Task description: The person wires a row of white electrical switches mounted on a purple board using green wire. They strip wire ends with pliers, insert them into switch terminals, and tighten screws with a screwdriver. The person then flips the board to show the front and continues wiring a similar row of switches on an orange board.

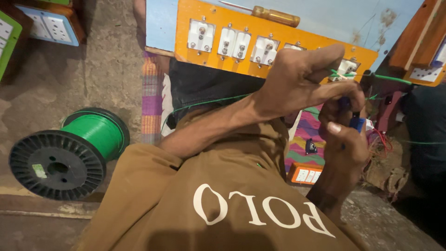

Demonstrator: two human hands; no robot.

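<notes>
Rough grey concrete floor (69, 79), striped woven mat (152, 100) of purple and orange, pale blue painted surface (334, 16) above, wooden frame (413, 42) at right, dim shadowed corners

Both hands (325, 107) on green wire (390, 79)

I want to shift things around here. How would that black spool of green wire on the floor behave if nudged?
The spool lies on its side on round flanges, so it would probably roll. It looks well filled with green wire, so likely heavy for its size. A loose strand seems to run toward the left hand, so it may tug.
</notes>
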